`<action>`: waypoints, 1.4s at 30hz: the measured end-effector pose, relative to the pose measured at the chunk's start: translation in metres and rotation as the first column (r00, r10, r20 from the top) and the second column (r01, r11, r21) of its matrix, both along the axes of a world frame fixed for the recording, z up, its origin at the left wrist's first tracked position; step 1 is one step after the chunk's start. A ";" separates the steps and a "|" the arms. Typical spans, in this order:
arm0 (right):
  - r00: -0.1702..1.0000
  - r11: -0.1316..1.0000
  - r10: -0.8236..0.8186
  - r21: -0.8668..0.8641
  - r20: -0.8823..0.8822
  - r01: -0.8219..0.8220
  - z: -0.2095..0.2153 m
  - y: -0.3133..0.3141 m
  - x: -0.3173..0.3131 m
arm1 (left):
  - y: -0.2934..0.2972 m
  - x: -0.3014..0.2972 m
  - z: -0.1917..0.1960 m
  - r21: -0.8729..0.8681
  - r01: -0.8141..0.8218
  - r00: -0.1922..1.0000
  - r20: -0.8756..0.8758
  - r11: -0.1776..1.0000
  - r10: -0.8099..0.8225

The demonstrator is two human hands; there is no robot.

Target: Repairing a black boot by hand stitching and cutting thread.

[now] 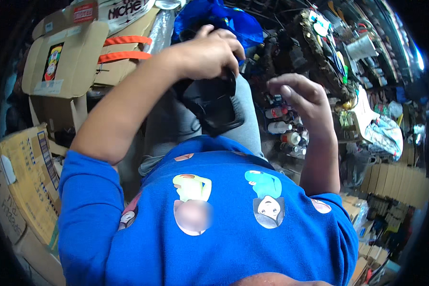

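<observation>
Black strap-like object (214, 107), dark, looped, maybe a bag or pouch with straps; exact kind hard to tell. Hangs over lap, in front of grey trouser leg (245, 119), just above blue printed shirt (214, 229). Gripped at top by left hand (209, 52), fingers curled shut around upper edge, knuckles up. Right hand (302, 102) free, loosely open, fingers half bent, palm turned toward object, near but apart from it. Holds nothing.

Step in hand, by judgement: lifting or holding object up with left hand while right hand comes in to help, likely to take a strap or open a flap. Early stage, nothing opened or separated yet as far as visible.

Next move probably calls for right hand to close gap and catch lower loop or side of object, with left hand holding steady so straps don't swing. Thumb and forefinger pinch likely enough.

Around: blue bag (224, 19) right behind left hand, cardboard boxes (66, 57) with orange straps at upper left, more cardboard at lower left, small bottles (283, 126) on cluttered floor beside right wrist, stacked goods at far right.
</observation>
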State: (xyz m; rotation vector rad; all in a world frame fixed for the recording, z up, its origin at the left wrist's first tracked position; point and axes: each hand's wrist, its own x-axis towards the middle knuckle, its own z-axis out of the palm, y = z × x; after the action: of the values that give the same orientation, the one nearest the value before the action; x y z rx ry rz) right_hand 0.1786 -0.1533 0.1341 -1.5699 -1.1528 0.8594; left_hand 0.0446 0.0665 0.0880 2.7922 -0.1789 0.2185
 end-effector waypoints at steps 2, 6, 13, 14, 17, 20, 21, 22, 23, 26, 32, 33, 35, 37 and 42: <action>0.993 0.997 -0.072 0.020 0.097 0.071 -0.029 0.006 0.011 | -0.020 0.026 -0.034 0.033 -0.017 0.998 0.054 0.999 0.015; 0.873 0.990 0.024 -0.133 0.486 0.047 -0.077 0.011 0.023 | -0.039 0.038 -0.082 -0.127 -0.165 0.971 0.152 0.978 0.184; 0.631 0.979 0.186 -0.196 0.753 -0.055 -0.111 0.023 0.021 | -0.029 0.027 -0.098 -0.652 -0.154 0.988 -0.098 0.743 0.118; 0.505 0.976 0.212 -0.203 0.837 -0.074 -0.111 0.024 0.020 | -0.031 0.029 -0.101 -0.606 -0.206 0.978 -0.110 0.768 0.176; 0.439 0.979 0.202 -0.170 0.875 -0.111 -0.118 0.021 0.018 | -0.039 0.030 -0.120 -0.512 -0.221 0.968 -0.007 0.830 0.253; 0.441 0.964 0.265 -0.241 0.857 -0.112 -0.120 0.010 0.031 | -0.043 0.030 -0.120 -0.683 -0.331 0.932 -0.127 0.651 0.340; 0.475 0.967 0.256 -0.233 0.842 -0.108 -0.119 0.005 0.037 | -0.041 0.032 -0.123 -0.700 -0.345 0.924 -0.135 0.626 0.357; 0.495 0.968 0.250 -0.224 0.832 -0.113 -0.119 0.000 0.039 | -0.040 0.034 -0.125 -0.699 -0.343 0.925 -0.136 0.627 0.355; 0.497 0.968 0.248 -0.235 0.832 -0.089 -0.119 -0.003 0.037 | -0.039 0.035 -0.128 -0.680 -0.330 0.931 -0.122 0.655 0.343; 0.414 0.974 0.222 -0.219 0.883 -0.056 -0.118 0.000 0.030 | -0.035 0.044 -0.123 -0.612 -0.233 0.968 -0.069 0.756 0.243; 0.329 0.925 0.371 -0.378 0.868 -0.046 -0.114 0.017 0.013 | -0.030 0.045 -0.126 -0.703 -0.315 0.941 -0.317 0.638 0.116; 0.355 0.936 0.350 -0.343 0.867 -0.085 -0.116 0.014 0.017 | -0.030 0.043 -0.122 -0.717 -0.299 0.947 -0.304 0.630 0.103; 0.368 0.933 0.356 -0.345 0.859 -0.097 -0.117 0.007 0.023 | -0.030 0.043 -0.125 -0.757 -0.259 0.959 -0.275 0.600 0.067; 0.368 0.936 0.349 -0.339 0.862 -0.093 -0.120 -0.008 0.032 | -0.022 0.040 -0.126 -0.766 -0.228 0.970 -0.231 0.601 0.073; 0.821 0.821 0.044 -0.489 0.569 0.295 -0.113 -0.107 0.065 | 0.009 0.022 -0.133 -0.881 -0.261 0.960 -0.280 0.396 0.009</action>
State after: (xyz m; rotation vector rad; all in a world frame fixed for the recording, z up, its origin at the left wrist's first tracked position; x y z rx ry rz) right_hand 0.2434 -0.2601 0.0213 -2.4929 -1.2260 0.6870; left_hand 0.0667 0.0757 -0.0452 1.6549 0.2005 -0.0044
